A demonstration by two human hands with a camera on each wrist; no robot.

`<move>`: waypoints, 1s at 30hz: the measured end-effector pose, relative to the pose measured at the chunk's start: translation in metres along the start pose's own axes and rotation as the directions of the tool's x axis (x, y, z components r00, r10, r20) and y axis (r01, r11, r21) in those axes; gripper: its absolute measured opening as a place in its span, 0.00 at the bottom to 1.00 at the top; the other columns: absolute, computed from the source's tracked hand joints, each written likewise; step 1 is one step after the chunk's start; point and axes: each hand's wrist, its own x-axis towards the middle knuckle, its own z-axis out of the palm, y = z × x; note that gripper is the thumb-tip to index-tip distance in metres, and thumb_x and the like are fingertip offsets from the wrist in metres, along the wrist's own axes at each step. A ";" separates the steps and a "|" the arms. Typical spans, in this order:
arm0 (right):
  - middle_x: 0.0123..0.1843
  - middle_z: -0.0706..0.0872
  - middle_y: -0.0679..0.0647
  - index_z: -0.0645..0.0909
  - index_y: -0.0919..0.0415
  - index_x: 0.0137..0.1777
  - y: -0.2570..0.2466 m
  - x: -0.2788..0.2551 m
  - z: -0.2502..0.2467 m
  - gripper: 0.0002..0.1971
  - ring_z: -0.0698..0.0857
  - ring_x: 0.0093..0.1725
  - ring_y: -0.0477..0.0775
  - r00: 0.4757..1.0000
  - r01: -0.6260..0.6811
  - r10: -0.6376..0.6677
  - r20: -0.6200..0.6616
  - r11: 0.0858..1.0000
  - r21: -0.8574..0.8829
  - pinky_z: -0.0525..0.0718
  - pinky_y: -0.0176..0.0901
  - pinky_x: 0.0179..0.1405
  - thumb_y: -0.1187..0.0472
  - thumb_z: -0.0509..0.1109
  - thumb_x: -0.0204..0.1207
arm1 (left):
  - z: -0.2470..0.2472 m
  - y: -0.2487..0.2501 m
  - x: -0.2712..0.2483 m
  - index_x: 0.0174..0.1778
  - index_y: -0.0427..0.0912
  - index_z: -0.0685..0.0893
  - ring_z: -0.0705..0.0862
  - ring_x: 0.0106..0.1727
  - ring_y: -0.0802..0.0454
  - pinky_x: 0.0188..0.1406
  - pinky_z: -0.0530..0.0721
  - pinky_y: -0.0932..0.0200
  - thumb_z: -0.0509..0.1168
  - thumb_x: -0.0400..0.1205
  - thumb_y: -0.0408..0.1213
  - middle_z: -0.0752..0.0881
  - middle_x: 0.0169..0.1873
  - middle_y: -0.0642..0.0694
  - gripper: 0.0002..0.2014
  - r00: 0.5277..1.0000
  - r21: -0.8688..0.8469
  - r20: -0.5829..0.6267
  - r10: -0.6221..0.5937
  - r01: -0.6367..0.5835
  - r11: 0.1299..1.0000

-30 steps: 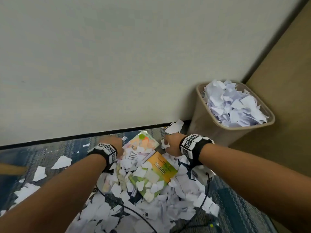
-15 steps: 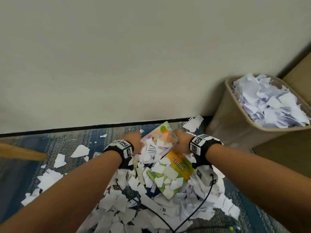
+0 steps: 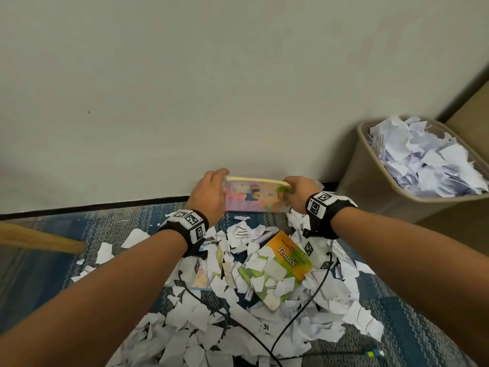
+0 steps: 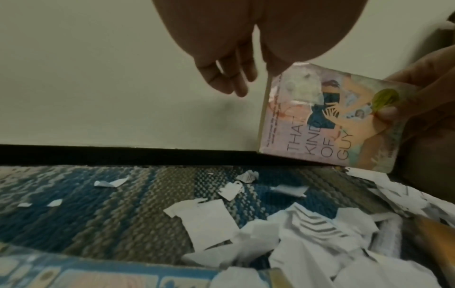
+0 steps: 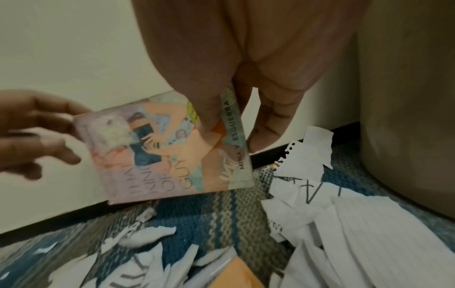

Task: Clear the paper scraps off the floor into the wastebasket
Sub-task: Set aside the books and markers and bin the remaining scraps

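Observation:
Torn white paper scraps lie heaped on the blue patterned carpet below my arms. The tan wastebasket stands at the right against the wall, piled high with scraps. A pink paperback book is held up on edge just above the floor by the baseboard. My right hand pinches its right end, thumb on the cover. My left hand is at the book's left corner, its fingers straight and loose beside the page edge.
An orange and green "Tennis" book and a blue-edged book lie half buried in the scraps. Black cables cross the pile. A wooden leg juts in at the left. The wall runs close ahead.
The pink book has come up out of the pile and now stands on edge between my hands, with the scraps gone from its cover. The view has swung left, so the wastebasket sits further right.

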 end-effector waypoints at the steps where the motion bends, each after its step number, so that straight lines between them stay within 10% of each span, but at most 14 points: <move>1: 0.43 0.85 0.52 0.81 0.50 0.48 0.000 0.001 -0.002 0.03 0.84 0.44 0.59 1.000 -0.015 0.015 -0.025 1.000 -0.007 0.77 0.42 0.38 0.59 0.68 0.78 | 0.000 -0.004 0.000 0.73 0.42 0.71 0.78 0.62 0.41 0.63 0.80 0.43 0.58 0.81 0.29 0.74 0.67 0.39 0.23 0.997 0.022 0.017 -0.073 0.073 0.997; 7: 0.49 0.86 0.57 0.78 0.50 0.47 -0.004 0.007 -0.008 0.06 0.83 0.44 0.61 0.996 -0.072 0.067 -0.067 0.995 -0.076 0.86 0.50 0.46 0.62 0.65 0.76 | 0.003 -0.030 -0.017 0.70 0.46 0.74 0.75 0.67 0.40 0.64 0.77 0.44 0.61 0.79 0.38 0.74 0.67 0.41 0.21 0.864 0.490 0.364 -0.347 0.139 0.861; 14: 0.69 0.71 0.62 0.69 0.57 0.74 -0.015 0.015 0.016 0.23 0.81 0.59 0.66 0.991 -0.100 0.104 -0.088 0.994 0.045 0.81 0.49 0.53 0.59 0.65 0.80 | 0.027 -0.052 -0.020 0.82 0.59 0.53 0.59 0.80 0.35 0.74 0.65 0.30 0.57 0.81 0.53 0.58 0.82 0.45 0.33 0.792 0.486 0.493 -0.360 0.093 0.869; 20: 0.58 0.68 0.62 0.66 0.61 0.63 -0.026 0.005 0.038 0.19 0.80 0.45 0.67 0.947 -0.057 0.018 -0.321 0.992 -0.111 0.85 0.56 0.43 0.62 0.68 0.75 | 0.048 -0.036 -0.028 0.83 0.61 0.42 0.42 0.84 0.37 0.75 0.53 0.23 0.50 0.83 0.62 0.40 0.84 0.53 0.35 0.670 0.439 0.660 -0.340 0.022 0.898; 26: 0.47 0.83 0.58 0.75 0.58 0.51 -0.025 0.007 0.045 0.06 0.84 0.44 0.60 0.988 0.152 -0.153 0.000 0.982 -0.113 0.83 0.48 0.41 0.57 0.65 0.78 | 0.059 -0.016 -0.044 0.80 0.47 0.67 0.65 0.79 0.46 0.79 0.64 0.49 0.55 0.86 0.51 0.66 0.80 0.46 0.26 0.746 0.108 0.665 -0.007 -0.087 0.990; 30: 0.68 0.79 0.56 0.75 0.54 0.68 -0.023 0.008 0.071 0.21 0.79 0.65 0.58 0.943 0.287 -0.229 0.242 0.927 -0.242 0.79 0.49 0.63 0.51 0.69 0.76 | 0.049 -0.016 -0.058 0.68 0.52 0.79 0.80 0.64 0.49 0.65 0.78 0.50 0.55 0.86 0.42 0.82 0.65 0.49 0.16 0.861 0.004 0.501 0.083 -0.099 0.995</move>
